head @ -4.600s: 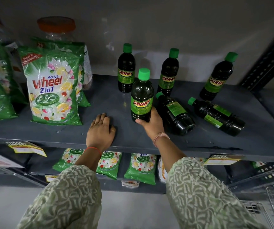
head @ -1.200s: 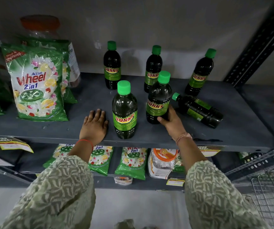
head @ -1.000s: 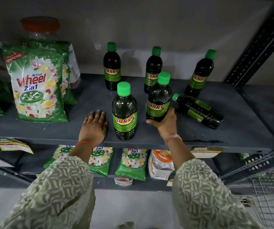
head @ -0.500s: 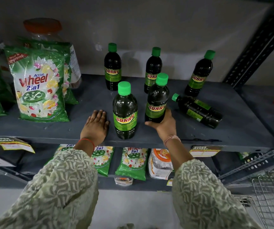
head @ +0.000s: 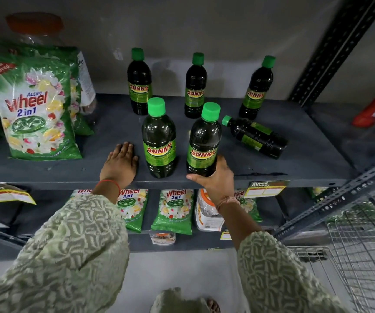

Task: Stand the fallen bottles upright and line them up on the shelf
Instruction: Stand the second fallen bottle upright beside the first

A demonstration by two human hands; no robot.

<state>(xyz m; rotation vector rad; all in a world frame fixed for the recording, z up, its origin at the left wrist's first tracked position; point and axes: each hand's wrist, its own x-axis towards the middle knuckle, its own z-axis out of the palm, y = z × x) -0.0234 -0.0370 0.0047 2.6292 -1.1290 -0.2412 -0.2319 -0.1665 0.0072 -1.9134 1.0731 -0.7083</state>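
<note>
Dark Sunny bottles with green caps stand on a grey shelf (head: 295, 168). My right hand (head: 216, 179) grips the base of an upright front bottle (head: 203, 141) near the shelf's front edge. Just left of it stands another upright front bottle (head: 158, 138), apart from my hands. My left hand (head: 120, 163) lies flat and open on the shelf, left of that bottle. One fallen bottle (head: 255, 136) lies on its side at the right, cap pointing left. Three upright bottles line the back: left (head: 139, 83), middle (head: 195, 86), right (head: 256, 89).
Green Wheel detergent bags (head: 35, 109) stand at the shelf's left, with an orange-lidded jar (head: 35, 26) behind. More detergent packs (head: 173, 211) hang on the lower shelf. A dark upright post (head: 335, 50) bounds the right side. A wire basket (head: 362, 256) sits at lower right.
The second fallen bottle now stands upright, and my right hand has drawn it forward beside the first front bottle. My left hand has stayed flat on the shelf.
</note>
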